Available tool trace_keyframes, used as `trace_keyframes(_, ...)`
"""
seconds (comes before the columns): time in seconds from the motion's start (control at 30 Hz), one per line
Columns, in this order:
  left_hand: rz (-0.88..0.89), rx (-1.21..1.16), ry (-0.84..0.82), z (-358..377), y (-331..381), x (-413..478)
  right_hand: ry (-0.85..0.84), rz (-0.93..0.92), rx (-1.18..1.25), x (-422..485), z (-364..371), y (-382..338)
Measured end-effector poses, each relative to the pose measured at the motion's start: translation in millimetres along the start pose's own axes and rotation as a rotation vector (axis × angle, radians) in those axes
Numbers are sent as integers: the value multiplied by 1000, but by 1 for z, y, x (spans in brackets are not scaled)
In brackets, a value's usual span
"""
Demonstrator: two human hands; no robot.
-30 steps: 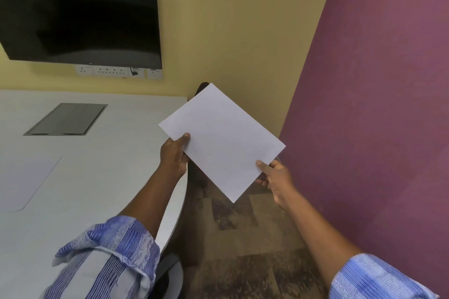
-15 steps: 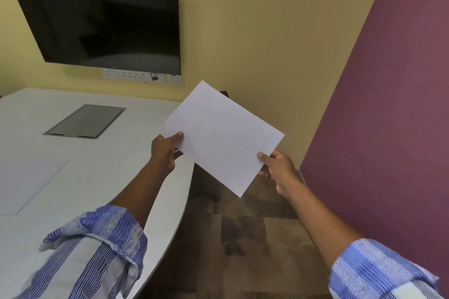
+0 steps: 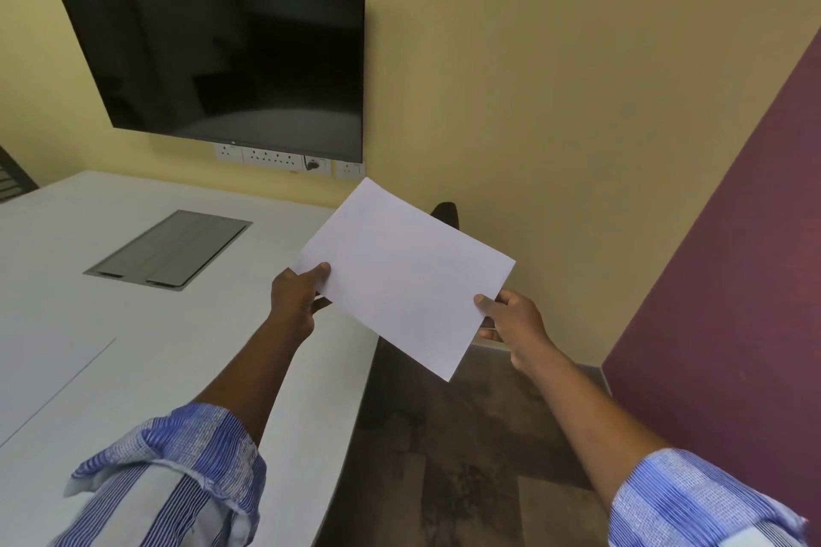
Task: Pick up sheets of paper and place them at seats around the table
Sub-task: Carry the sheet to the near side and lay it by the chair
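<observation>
A blank white sheet of paper [image 3: 402, 275] hangs tilted in the air past the right edge of the white table [image 3: 146, 346]. My left hand [image 3: 297, 298] pinches its left corner, thumb on top. My right hand [image 3: 515, 322] pinches its lower right edge. Another white sheet [image 3: 40, 373] lies flat on the table at the left. A dark chair back [image 3: 445, 213] peeks out behind the held sheet, mostly hidden by it.
A grey cable hatch [image 3: 171, 249] is set into the tabletop. A black wall screen [image 3: 222, 44] hangs above a socket strip [image 3: 275, 156]. A maroon wall [image 3: 733, 302] stands close on the right. Patterned brown carpet [image 3: 466, 457] lies between table and wall.
My view has lifted and turned left, showing more of the screen and table. Both hands keep hold of the sheet, which has moved forward toward the table's far right corner.
</observation>
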State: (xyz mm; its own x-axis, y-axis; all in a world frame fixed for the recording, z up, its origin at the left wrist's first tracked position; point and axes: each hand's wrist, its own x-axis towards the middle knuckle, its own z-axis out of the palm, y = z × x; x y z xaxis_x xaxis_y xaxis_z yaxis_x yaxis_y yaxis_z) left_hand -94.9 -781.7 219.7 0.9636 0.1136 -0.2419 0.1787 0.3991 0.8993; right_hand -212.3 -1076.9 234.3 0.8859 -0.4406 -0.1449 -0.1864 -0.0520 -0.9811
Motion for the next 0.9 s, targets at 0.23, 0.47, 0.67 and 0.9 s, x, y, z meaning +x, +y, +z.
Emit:
trace_keyframes(0.23, 22, -3, 65, 31, -3, 79, -59, -5, -63, 108, 16, -5)
trace_keyframes(0.47, 42, -5, 151, 68, -10, 156, -137, -9, -87, 222, 28, -15)
trace_keyframes(0.67, 39, -32, 240, 79, -14, 208, -201, -3, -137, 299, 48, -23)
trace_keyframes(0.9, 46, -8, 357, 58, -10, 269, -239, 42, -151, 370, 105, -21)
